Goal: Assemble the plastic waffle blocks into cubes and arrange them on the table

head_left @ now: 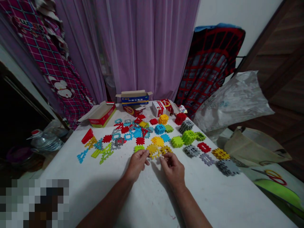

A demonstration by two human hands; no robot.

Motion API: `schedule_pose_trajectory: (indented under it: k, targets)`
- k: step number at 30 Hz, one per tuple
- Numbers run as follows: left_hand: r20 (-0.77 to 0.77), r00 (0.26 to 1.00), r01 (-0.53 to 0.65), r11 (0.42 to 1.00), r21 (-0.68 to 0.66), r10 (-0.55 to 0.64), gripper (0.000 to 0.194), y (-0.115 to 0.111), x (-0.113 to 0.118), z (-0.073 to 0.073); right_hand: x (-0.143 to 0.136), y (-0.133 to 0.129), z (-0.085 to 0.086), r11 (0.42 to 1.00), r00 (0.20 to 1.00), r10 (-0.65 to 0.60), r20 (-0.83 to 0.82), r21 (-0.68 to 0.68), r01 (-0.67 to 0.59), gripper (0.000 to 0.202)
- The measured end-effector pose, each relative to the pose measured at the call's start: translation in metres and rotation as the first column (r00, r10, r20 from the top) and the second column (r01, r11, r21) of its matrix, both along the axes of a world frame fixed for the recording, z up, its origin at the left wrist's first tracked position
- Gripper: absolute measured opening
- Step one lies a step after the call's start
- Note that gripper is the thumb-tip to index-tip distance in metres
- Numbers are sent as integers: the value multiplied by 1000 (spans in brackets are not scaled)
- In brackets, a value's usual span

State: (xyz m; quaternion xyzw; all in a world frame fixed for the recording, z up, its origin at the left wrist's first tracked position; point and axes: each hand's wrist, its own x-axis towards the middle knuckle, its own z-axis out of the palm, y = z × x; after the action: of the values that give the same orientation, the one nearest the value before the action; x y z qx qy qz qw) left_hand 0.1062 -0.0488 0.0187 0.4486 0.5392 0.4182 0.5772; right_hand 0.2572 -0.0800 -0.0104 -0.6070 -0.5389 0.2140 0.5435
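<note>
Over the middle of the white table (99,186), my left hand (137,164) pinches a yellow notched plastic building piece (153,150) between thumb and fingers. My right hand (174,169) is closed just to the right, its fingers curled at the near edge of another yellow building piece (166,149). The two yellow pieces lie side by side, and I cannot tell whether they are joined. Just beyond them sits a yellow-orange round piece (157,141). A lime-green piece (139,148) lies by my left fingertips.
Loose mixed pieces (125,136) spread to the left, with a red wedge-shaped piece (87,136). Sorted stacks stand right, including green pieces (188,137) and grey pieces (228,167). Open boxes, one blue (135,100), line the back. Scissors (273,175) lie beyond the right edge.
</note>
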Motion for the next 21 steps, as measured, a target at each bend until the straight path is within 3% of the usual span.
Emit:
schedule_pose_trajectory:
  k: [4,8,15,18,21]
  targets:
    - [12,999,-44,999,14,44,51,0,2,-3,-5,-4,-4,998,956,-28,291,60,11,35]
    - [11,999,-36,999,23,36,50,0,4,-5,-8,-3,-10,993,887,-97,451,108,54,35]
    - [5,1000,6,1000,27,-6,48,-3,9,-9,-6,-2,-11,984,855,-151,496,157,83,35]
    - [-9,1000,14,997,70,-13,50,-2,4,-3,8,0,-6,979,868,-203,452,76,190,35]
    - [-31,997,-69,985,159,75,54,6,-12,5,28,4,1,940,847,-259,464,-80,332,36]
